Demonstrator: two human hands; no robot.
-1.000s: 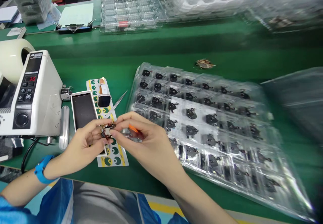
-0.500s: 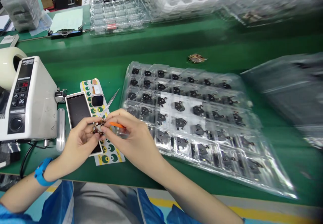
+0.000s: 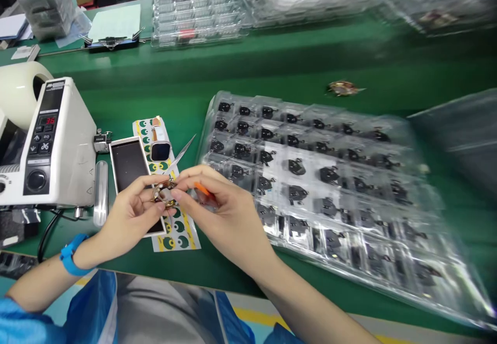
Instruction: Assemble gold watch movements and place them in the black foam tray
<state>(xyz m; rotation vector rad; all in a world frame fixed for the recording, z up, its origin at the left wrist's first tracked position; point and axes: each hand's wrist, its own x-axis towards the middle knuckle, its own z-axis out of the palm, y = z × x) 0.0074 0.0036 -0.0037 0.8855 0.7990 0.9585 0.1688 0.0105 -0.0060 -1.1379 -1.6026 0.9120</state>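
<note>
Between the thumb and fingers of my left hand (image 3: pixel 134 210) is a small ring-shaped electronic part (image 3: pixel 158 193) with copper and dark bits, its middle open. My right hand (image 3: pixel 233 217) is closed around a thin orange-coloured tool (image 3: pixel 203 190); most of that tool is hidden by the fingers, so its kind is unclear. The right thumb and fingertip meet the part's right side. A pointed silver blade (image 3: pixel 183 152) sticks out above the right fingers; whether it belongs to the orange tool I cannot tell. Under the hands lies a white-rimmed tray with a dark inside (image 3: pixel 130 163).
A sticker sheet (image 3: pixel 174 243) carries a small square-screened device (image 3: pixel 160 151). The white tape dispenser (image 3: pixel 73 147) stands left. To the right, a clear blister tray (image 3: pixel 279 243) holds several black parts. Another small part (image 3: pixel 344 88) lies behind it. Further trays (image 3: pixel 194 20) and a clipboard (image 3: pixel 115 23) are at the back.
The view has shifted, so most of the bench appears further right. Both hands keep the part between them, and it now shows more of its ring shape.
</note>
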